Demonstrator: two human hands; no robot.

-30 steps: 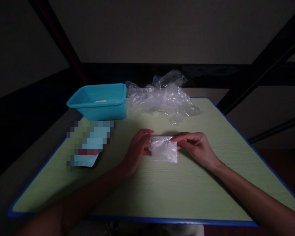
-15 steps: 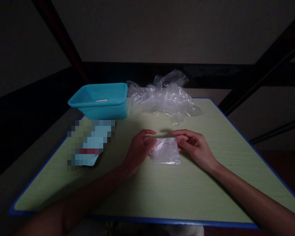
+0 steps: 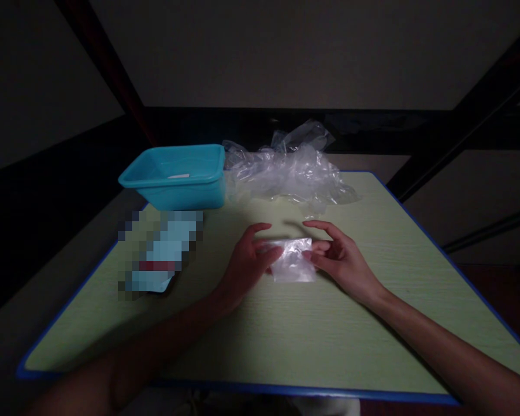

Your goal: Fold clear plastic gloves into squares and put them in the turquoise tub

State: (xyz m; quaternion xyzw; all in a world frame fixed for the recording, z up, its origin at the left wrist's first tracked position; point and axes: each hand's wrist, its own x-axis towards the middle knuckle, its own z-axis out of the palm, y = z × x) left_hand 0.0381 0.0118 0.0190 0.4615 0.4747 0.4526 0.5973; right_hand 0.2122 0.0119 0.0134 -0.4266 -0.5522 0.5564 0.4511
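Note:
A small, squarish piece of clear plastic, folded like a flat plastic bag [image 3: 293, 267], is held up over the middle of the table. My left hand [image 3: 252, 259] pinches its left side, thumb in front and fingers partly behind, with the index finger stretched out above. My right hand [image 3: 343, 257] grips the right side between thumb and curled fingers, its index finger also raised off the plastic. The fingers behind the plastic are partly hidden.
A heap of crumpled clear plastic bags [image 3: 286, 173] lies at the table's far edge. Left of it stands a turquoise basin [image 3: 182, 196] with something white inside. A blurred-out, light blue flat object [image 3: 169, 248] lies at the left on the pale green, blue-edged table [image 3: 312, 341].
Both thumbs have moved inward over the plastic, and the index fingers have lifted farther. The piece now looks slightly smaller and sits a little higher in view.

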